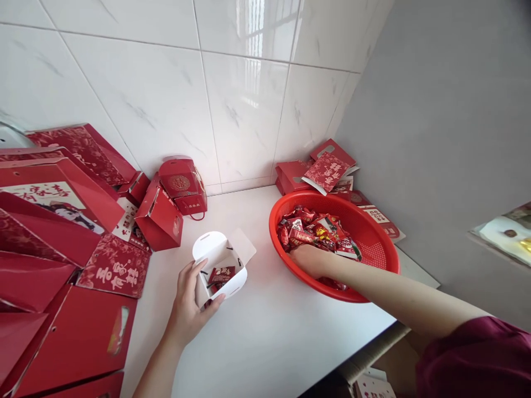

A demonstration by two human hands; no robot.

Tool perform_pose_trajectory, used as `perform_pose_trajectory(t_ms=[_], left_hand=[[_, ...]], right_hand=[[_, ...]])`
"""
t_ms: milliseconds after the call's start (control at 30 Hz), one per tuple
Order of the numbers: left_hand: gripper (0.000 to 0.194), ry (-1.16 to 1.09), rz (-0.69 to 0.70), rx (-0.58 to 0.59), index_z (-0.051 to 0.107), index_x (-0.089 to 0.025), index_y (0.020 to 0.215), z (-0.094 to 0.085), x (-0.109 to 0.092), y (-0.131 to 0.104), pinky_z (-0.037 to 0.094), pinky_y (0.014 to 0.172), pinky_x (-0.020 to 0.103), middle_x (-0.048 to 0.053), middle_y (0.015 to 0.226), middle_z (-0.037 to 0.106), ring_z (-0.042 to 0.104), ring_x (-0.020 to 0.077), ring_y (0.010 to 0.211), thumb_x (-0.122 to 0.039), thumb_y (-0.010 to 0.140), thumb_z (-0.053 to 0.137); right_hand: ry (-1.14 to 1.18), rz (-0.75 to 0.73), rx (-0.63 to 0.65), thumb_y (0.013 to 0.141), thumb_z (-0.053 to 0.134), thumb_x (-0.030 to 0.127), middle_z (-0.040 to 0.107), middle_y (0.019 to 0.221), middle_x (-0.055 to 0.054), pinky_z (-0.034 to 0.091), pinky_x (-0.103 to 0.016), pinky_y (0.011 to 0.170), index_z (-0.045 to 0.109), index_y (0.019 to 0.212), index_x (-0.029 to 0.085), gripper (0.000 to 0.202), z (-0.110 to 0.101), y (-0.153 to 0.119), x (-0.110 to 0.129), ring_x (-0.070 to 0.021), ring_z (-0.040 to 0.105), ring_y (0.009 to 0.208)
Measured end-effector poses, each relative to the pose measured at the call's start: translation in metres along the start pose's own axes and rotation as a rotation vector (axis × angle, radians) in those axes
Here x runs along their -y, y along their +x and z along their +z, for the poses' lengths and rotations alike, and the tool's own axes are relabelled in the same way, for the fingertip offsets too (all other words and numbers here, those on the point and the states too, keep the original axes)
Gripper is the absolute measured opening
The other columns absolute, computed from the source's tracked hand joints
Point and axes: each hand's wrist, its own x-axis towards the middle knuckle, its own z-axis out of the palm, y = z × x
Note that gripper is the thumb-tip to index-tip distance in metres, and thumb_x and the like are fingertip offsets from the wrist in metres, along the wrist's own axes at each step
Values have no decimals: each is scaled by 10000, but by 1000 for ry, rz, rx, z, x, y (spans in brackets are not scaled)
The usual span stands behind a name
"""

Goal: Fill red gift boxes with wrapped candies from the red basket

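Observation:
My left hand (194, 298) grips a small gift box (237, 283) by its near left side, thumb on the front and fingers along the left wall. The box stands with its flaps spread, its white inside showing. A few red-wrapped candies (222, 275) lie at its bottom. My right hand (309, 260) reaches into a red plastic basket (375, 237) of wrapped candies (302, 236). Its fingers are down among the sweets and hidden, so what they hold does not show.
Many red gift boxes (91, 326) are piled along the left side. A red box with a cord (182, 185) stands by the tiled wall (244, 110). More red boxes and packets (327, 171) lie behind the basket. Below the white table's (249, 348) right edge is a cardboard box (381, 354).

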Motion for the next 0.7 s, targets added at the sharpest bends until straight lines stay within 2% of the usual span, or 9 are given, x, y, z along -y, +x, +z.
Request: perform_pose_trajectory(t_ms=[133,233,367,433,500,600,700], left_hand=[[747,-12,-5,2,343,-273,1454,0,0,0,384,1114,473,124,1417,391,374,314,1372,-417,809,690],[750,-24,-1,-4,342,-272,1454,0,0,0,362,1130,488,124,1420,391,370,315,1372,-418,807,692],[749,-46,15,-10,343,-274,1450,1,-1,-1,341,1146,489,121,1425,387,352,309,1383,-423,806,696],[742,-56,15,-9,342,-282,1448,1,-1,-2,343,1146,480,115,1431,381,351,300,1386,-427,811,692],[737,-66,10,-7,336,-291,1449,1,-2,-3,350,1142,474,111,1436,374,353,293,1386,-432,817,686],[734,-67,19,-12,331,-294,1449,1,-2,-4,350,1141,470,109,1438,368,356,288,1386,-440,821,681],[722,-57,50,-34,343,-285,1439,2,-1,-4,345,1144,462,109,1417,387,368,283,1374,-440,820,682]], right_hand=[[105,-47,-119,792,561,242,708,949,-156,460,-325,666,567,1153,130,377,3,0,-9,-299,679,817],[293,-26,-133,772,569,218,697,962,-134,470,-301,657,526,1183,143,420,-4,-2,-17,-253,661,791],[678,-14,-70,715,555,126,683,935,-67,506,-283,673,510,1201,165,490,-11,-9,-22,-203,649,792],[931,19,-38,767,521,163,673,941,-52,537,-307,703,496,1256,183,490,-13,-17,-20,-196,659,810],[1110,62,-66,857,492,277,668,980,-59,560,-339,723,508,1280,207,429,-14,-27,-14,-203,666,847],[1068,76,-201,913,499,463,663,1080,-66,565,-356,749,570,1230,246,391,-14,-45,3,-227,656,939],[774,110,-391,930,513,443,681,1066,-62,537,-381,805,606,1165,250,318,-18,-62,25,-246,653,953]])
